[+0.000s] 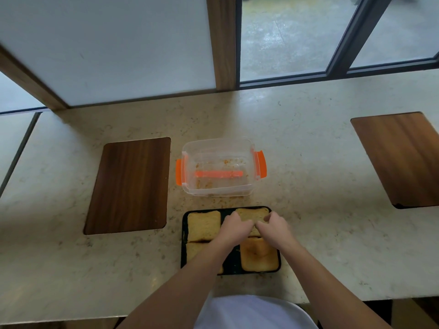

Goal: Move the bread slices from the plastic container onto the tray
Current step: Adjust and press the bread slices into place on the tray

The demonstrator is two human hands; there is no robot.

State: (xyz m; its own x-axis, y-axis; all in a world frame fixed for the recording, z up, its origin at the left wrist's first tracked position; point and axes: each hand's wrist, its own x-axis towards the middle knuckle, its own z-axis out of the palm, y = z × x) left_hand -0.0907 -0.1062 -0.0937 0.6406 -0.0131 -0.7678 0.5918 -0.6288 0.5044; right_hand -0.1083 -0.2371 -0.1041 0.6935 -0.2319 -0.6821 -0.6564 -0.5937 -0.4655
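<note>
A black tray (184, 233) lies near the counter's front edge with several toasted bread slices on it. One slice (204, 225) fills the far left corner, another (259, 256) the near right. Both hands rest on the far right slice (251, 216): my left hand (234, 227) on its left side, my right hand (273, 225) on its right side, fingers curled on it. My left forearm hides most of a near left slice (193, 250). The clear plastic container (221, 169) with orange latches stands just beyond the tray, holding only crumbs.
A dark wooden board (129, 185) is set into the marble counter (308, 162) at the left, and a lighter one (403, 157) at the right. Crumbs lie between container and tray. Windows and a wooden post stand behind the counter.
</note>
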